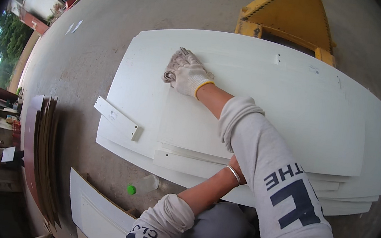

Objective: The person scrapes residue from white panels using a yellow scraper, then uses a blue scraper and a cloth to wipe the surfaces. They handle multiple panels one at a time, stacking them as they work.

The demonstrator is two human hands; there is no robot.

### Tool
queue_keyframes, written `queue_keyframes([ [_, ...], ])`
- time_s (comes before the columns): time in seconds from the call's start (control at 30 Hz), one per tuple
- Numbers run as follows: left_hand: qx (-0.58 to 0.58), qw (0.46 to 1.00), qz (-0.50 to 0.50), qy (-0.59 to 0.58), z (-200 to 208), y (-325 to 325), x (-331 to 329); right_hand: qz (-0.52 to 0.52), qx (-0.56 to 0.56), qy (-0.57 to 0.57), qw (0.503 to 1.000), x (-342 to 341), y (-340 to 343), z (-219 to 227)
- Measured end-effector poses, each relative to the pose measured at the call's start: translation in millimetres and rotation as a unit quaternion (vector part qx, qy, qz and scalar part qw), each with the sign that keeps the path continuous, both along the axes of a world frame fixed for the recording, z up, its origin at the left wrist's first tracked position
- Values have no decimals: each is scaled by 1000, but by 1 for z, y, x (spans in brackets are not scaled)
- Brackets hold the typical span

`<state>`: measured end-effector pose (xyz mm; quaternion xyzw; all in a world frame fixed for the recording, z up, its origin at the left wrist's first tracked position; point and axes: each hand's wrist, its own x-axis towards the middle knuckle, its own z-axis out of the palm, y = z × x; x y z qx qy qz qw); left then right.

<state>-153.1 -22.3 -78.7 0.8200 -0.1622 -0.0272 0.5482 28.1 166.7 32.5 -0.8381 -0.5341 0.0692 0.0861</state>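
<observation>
My right hand [190, 75], in a white knit glove with a yellow-edged cuff, presses a dingy grey-brown rag [177, 61] against the top white panel [267, 114]. Its fingers lie bunched over the cloth, near the panel's far left part. My left hand [236, 164] is at the panels' near edge, with a silver bangle on the wrist. My right sleeve covers most of it, so its fingers are hidden. Under the top sheet lie several more white panels [185, 163], their edges fanned out toward me.
A narrow white strip [117, 118] juts over the stack's left edge. A green-capped clear bottle [147, 184] lies on the floor beside another white panel [94, 207]. Brown boards [44, 148] stand at left. A yellow metal frame [288, 17] sits beyond the stack.
</observation>
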Motion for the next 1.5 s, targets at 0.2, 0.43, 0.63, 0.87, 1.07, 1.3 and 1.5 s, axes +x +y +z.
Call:
queue_keyframes([
  [0.2, 123, 992, -9, 16, 29, 7, 10, -62, -31, -3, 998, 16, -51, -10],
  [0.43, 417, 908, -21, -45, 88, 18, 11, -407, -4, -159, 899, 74, -361, -27],
  [0.63, 445, 893, 2, -72, 85, 12, 7, -476, -47, -245, 843, 78, -361, -32],
  [0.87, 460, 886, 31, -49, 76, 9, 9, -278, -240, -163, 916, 57, -284, -8],
  [1.07, 449, 892, 10, -45, 85, -11, 13, -585, -115, -60, 801, 127, -576, 3],
  [1.3, 501, 866, 1, 9, 90, -3, 11, -550, -120, -95, 821, 96, -519, -14],
  [1.5, 508, 861, -8, -14, 88, -1, 13, -598, -114, -10, 793, 136, -583, -5],
])
